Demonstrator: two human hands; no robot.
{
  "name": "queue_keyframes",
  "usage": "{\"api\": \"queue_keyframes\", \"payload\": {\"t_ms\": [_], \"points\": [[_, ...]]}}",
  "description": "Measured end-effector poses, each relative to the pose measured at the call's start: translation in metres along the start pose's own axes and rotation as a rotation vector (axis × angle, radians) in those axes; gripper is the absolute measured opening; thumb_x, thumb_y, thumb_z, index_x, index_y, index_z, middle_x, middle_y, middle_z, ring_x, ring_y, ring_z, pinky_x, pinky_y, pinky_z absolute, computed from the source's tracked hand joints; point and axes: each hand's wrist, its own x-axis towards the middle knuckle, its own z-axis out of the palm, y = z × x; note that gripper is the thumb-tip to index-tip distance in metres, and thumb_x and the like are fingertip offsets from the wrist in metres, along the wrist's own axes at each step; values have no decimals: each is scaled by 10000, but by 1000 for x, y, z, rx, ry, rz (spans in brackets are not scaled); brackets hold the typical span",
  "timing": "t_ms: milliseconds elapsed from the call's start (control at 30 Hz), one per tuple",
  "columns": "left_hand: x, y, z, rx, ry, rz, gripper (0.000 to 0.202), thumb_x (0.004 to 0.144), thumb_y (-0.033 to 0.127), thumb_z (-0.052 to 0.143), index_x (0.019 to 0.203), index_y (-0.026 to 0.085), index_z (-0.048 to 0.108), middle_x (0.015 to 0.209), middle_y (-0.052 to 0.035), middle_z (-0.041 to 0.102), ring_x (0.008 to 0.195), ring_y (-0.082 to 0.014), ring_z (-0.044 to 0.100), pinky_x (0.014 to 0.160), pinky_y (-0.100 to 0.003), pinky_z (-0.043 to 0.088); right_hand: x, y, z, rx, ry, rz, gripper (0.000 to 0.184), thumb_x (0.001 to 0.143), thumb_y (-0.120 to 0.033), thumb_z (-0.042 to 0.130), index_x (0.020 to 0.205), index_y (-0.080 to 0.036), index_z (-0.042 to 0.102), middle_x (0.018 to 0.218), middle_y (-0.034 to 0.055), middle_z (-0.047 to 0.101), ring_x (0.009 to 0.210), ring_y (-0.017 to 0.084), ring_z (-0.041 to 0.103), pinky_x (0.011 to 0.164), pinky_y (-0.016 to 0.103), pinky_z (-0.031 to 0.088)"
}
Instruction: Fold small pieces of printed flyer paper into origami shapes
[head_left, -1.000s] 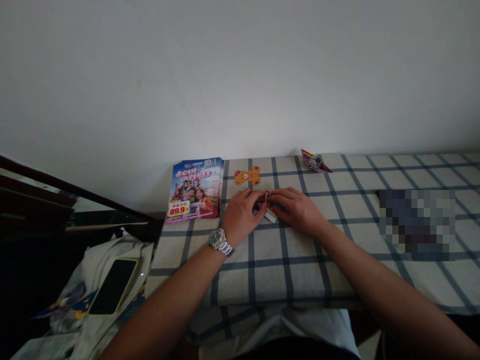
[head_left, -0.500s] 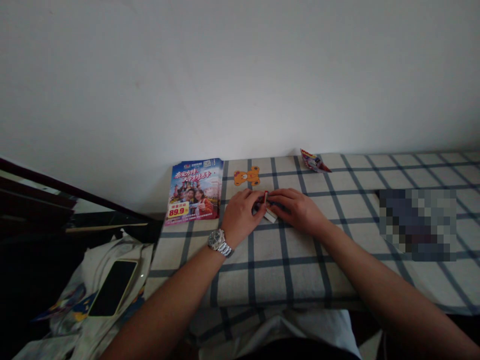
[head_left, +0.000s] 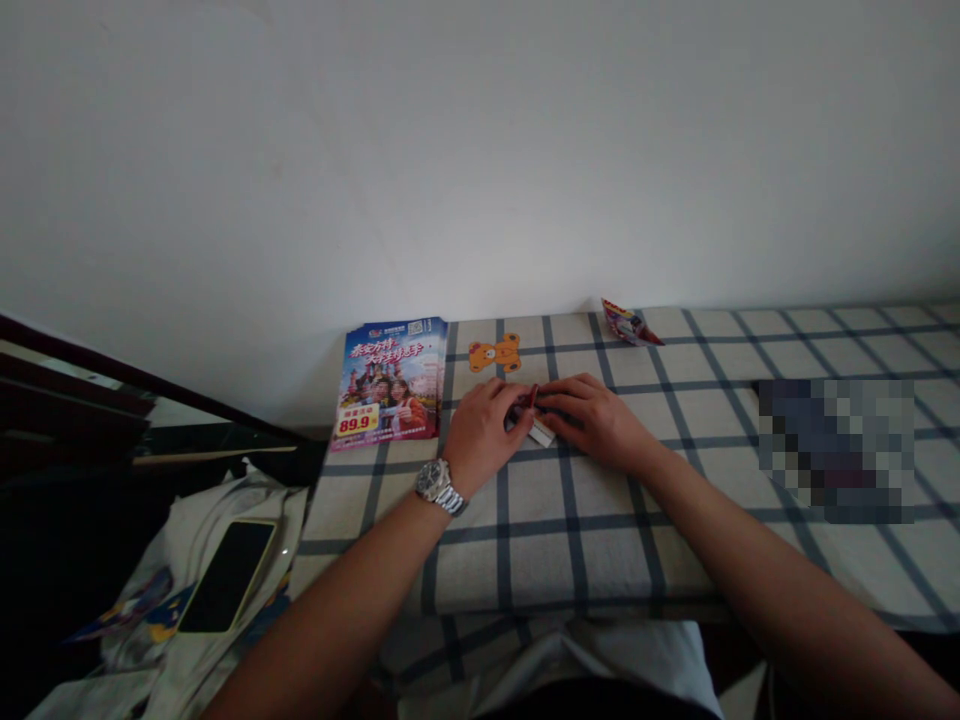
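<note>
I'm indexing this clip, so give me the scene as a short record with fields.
Surface: checked tablecloth, by a white wall
Left hand: wears a watch, pinches the folded paper
Right hand: pinches the same paper
Behind hands: flyer stack, bear cutout, paper boat
Left of table: phone

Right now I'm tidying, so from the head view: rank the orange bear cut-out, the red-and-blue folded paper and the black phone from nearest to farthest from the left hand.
1. Orange bear cut-out, just beyond the left hand.
2. Red-and-blue folded paper, farther back on the right.
3. Black phone, lower left, off the table.
</note>
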Motion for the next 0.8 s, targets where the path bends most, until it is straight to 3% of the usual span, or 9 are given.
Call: {"api": "queue_keyframes", "payload": {"t_ms": [300,533,800], "points": [[-1,0,-1,-10,-1,4,269,967,365,691,1216,266,695,1065,-50,660,979,-229,639,861,-380,531,-2,8,-5,-47,143,158,184,995,-210,587,1133,-236,706,1093,95,707,1027,276,656,926,468,558],[0,-2,0,-13,-12,22,259,974,393,681,1199,267,705,1079,-48,662,1000,-230,634,867,-379,527,-5,12,-1,-93,37,76,225,993,-253,616,1181,-257,739,1191,112,672,1077,288,625,943,492,561],[-1,0,-2,13,5,14,226,995,362,635,1184,249,684,1080,-67,651,1019,-243,624,900,-400,533,-5,12,1,-104,12,84,204,964,-252,669,1153,-263,747,1172,103,674,1057,286,613,920,484,564]]}}
